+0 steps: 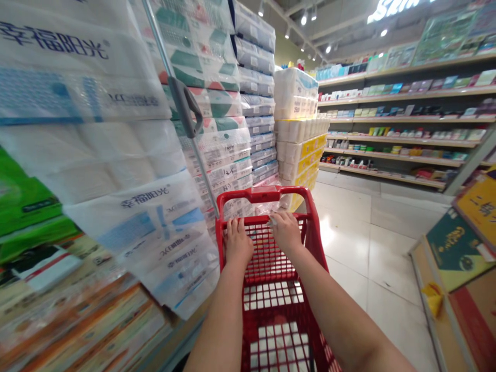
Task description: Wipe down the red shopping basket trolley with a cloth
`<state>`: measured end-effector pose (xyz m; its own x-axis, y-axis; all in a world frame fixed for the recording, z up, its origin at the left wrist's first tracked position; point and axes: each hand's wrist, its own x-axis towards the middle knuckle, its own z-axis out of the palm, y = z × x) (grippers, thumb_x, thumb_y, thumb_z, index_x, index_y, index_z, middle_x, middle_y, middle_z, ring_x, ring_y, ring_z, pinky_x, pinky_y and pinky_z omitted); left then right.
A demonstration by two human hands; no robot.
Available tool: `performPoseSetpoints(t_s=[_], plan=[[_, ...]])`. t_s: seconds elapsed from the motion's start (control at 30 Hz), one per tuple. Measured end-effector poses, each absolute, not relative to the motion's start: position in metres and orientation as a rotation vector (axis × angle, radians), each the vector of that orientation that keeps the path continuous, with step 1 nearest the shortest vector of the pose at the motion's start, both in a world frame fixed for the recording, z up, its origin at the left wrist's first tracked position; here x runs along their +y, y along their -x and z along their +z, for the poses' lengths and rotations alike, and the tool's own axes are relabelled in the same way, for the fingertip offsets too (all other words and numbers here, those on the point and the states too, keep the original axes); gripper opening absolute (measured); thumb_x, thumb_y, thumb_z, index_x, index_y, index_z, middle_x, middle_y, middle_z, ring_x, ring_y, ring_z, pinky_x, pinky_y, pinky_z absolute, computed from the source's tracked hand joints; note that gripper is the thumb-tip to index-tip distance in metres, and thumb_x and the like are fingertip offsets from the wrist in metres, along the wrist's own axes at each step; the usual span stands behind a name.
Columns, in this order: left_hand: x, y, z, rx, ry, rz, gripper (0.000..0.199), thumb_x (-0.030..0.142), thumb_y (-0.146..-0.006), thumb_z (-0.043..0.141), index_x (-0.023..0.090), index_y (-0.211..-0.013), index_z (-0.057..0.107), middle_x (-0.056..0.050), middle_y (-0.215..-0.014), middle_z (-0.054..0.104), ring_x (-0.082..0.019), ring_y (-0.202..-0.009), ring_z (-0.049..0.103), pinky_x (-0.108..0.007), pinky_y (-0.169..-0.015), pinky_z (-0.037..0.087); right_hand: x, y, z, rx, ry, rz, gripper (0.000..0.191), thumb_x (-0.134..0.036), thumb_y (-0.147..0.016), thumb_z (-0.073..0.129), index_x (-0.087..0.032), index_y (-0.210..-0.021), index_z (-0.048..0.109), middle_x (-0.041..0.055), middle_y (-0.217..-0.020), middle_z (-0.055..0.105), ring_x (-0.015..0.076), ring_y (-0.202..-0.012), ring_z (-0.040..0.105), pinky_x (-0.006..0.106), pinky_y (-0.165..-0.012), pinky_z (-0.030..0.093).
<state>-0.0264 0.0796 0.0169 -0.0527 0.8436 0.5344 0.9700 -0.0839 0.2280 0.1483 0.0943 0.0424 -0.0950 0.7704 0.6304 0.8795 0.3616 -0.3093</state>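
Head view — hands on smooth, red, latticed basket

Red and lattice-sided, the basket is seen over pale floor tiles, its grey-gripped pole extended, slanting left.

Seeing, piled high along the left, white packs with blue print nearest, then packs with green and pink print, then blue-grey packs, then white-and-yellow packs at the far end. Noting green packs at the left edge, above orange-and-beige cartons, blurred. Spotting wall shelves beyond, at right, carrying rows of small packaged goods. Finding pale floor tiles below, a green box and a yellow box at right, ceiling lights and a lit sign overhead.
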Motion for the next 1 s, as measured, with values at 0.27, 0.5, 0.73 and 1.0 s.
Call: performPoseSetpoints(t_s=[0.27, 0.5, 0.73, 1.0], plan=[[0.079, 0.026, 0.018, -1.981, 2.008, -0.856, 0.060, 0.010, -0.078, 0.049, 0.010, -0.138, 0.040, -0.016, -0.149, 0.037, -0.032, -0.143, 0.022, -0.052, -0.115, 0.030, 0.098, -0.163, 0.043, -1.687, 1.625, -0.146, 0.031, -0.014, -0.086, 0.049, -0.019, -0.112, 0.066, 0.0079, -0.117, 0.066, 0.0258, -0.110, 0.052, 0.038, -0.095, 0.036], [0.078, 0.026, 0.018, -1.973, 2.012, -0.857, 0.060, 0.009, -0.077, 0.050, 0.009, -0.137, 0.041, -0.016, -0.148, 0.038, -0.032, -0.143, 0.022, -0.052, -0.114, 0.031, 0.105, -0.169, 0.040, -1.500, 1.636, -0.046, 0.037, -0.014, -0.085, 0.048, -0.018, -0.118, 0.064, 0.0080, -0.121, 0.065, 0.0247, -0.114, 0.052, 0.037, -0.098, 0.036], [0.078, 0.026, 0.019, -1.968, 2.004, -0.866, 0.060, 0.011, -0.077, 0.050, 0.010, -0.137, 0.041, -0.015, -0.148, 0.038, -0.032, -0.143, 0.023, -0.051, -0.114, 0.031, 0.106, -0.169, 0.038, -1.514, 1.634, -0.003, 0.036, -0.017, -0.086, 0.049, -0.018, -0.119, 0.062, 0.0081, -0.121, 0.064, 0.0257, -0.112, 0.052, 0.037, -0.096, 0.038], [0.079, 0.026, 0.017, -1.966, 1.998, -0.850, 0.060, 0.011, -0.078, 0.050, 0.008, -0.137, 0.041, -0.016, -0.148, 0.037, -0.032, -0.143, 0.022, -0.050, -0.114, 0.031, 0.102, -0.157, 0.037, -1.724, 1.419, 0.012, 0.038, -0.017, -0.083, 0.053, -0.017, -0.120, 0.062, 0.0080, -0.116, 0.065, 0.0262, -0.111, 0.049, 0.039, -0.098, 0.041]])
